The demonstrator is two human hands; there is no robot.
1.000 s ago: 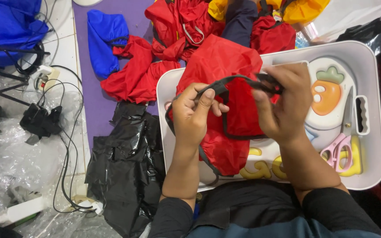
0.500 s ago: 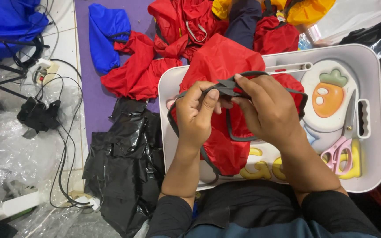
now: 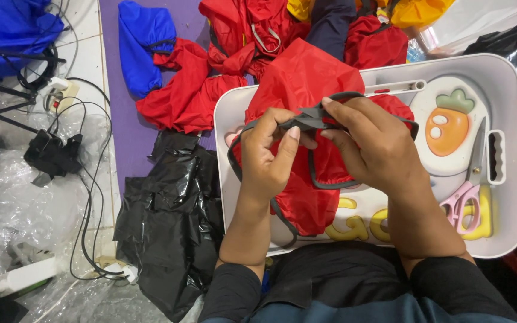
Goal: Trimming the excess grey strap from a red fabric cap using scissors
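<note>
From the head view I've got both hands up over the white tray [image 3: 513,119]. The left hand [image 3: 267,158] has its grip pinched on the dark strap [image 3: 306,119], thumb and fingers closed around it. The right hand [image 3: 375,143] meets it from the other side, its grip narrow on the same strap, fingertips touching the left thumb. The strap loops down over the red bag [image 3: 306,78], which lies draped across the tray's left half. Beside it in the tray I see a carrot-shaped toy [image 3: 447,125] and pink scissors [image 3: 459,206]. Left of the tray, a black plastic bag [image 3: 169,227] lies on the floor, with more red cloth [image 3: 181,101] above it.
</note>
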